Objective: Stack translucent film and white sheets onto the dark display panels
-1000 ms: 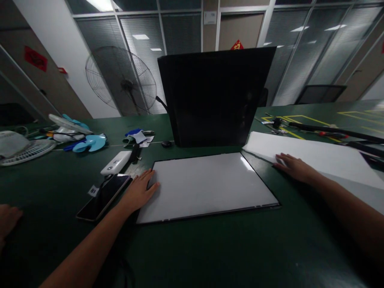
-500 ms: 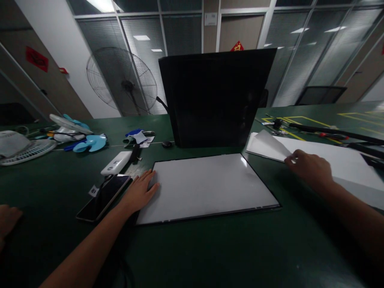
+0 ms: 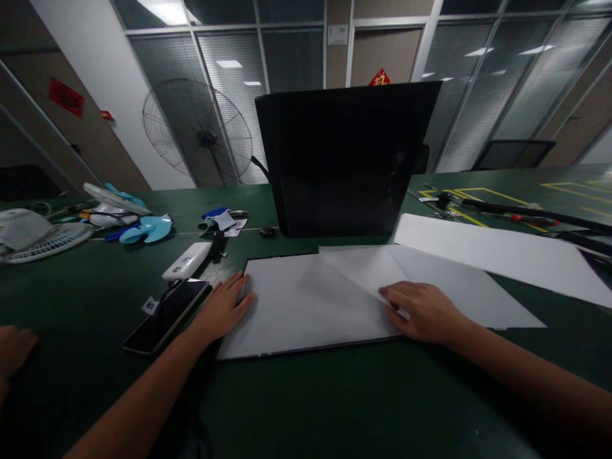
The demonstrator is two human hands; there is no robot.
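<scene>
A flat white panel with a thin dark frame [image 3: 287, 312] lies on the green table in front of me. My left hand [image 3: 222, 309] rests flat on its left edge, fingers stretched out. My right hand [image 3: 421, 311] pinches a thin translucent white sheet [image 3: 459, 287] that lies half across the panel's right side, its corner curled up. A stack of more white sheets [image 3: 502, 252] lies to the right.
A black upright panel [image 3: 344, 159] stands behind the white one. A dark phone [image 3: 165, 315] and a white power bank [image 3: 186, 261] lie left of my left hand. Blue fan blades [image 3: 143, 228], fan grilles and a floor fan are at the left. Another person's hand [image 3: 14, 347] shows at the far left edge.
My right hand lifted one sheet off the stack at the right and drew it leftward over the white panel. My left hand stayed where it was.
</scene>
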